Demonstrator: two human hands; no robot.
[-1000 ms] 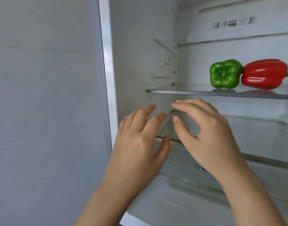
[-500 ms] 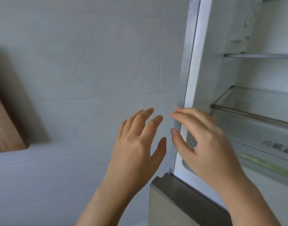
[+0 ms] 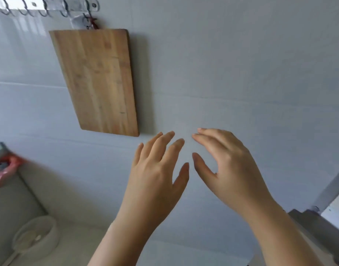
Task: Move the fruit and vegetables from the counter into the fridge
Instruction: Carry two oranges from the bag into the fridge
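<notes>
two empty hands, left (image 3: 157, 175) and right (image 3: 230, 166), fingers loosely spread before a tiled wall (image 3: 241, 64) with a hanging cutting board (image 3: 95, 79)

Head camera, one view: faces the tiled wall (image 3: 241, 64) from close, angled down onto the counter's (image 3: 78, 248) back edge.

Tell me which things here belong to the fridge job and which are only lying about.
For the job: left hand, right hand, both empty; fridge edge, lower right; counter. No fruit or vegetables in view.
Lying about: cutting board hanging from the hook rail; white bowl; pink bag.
</notes>
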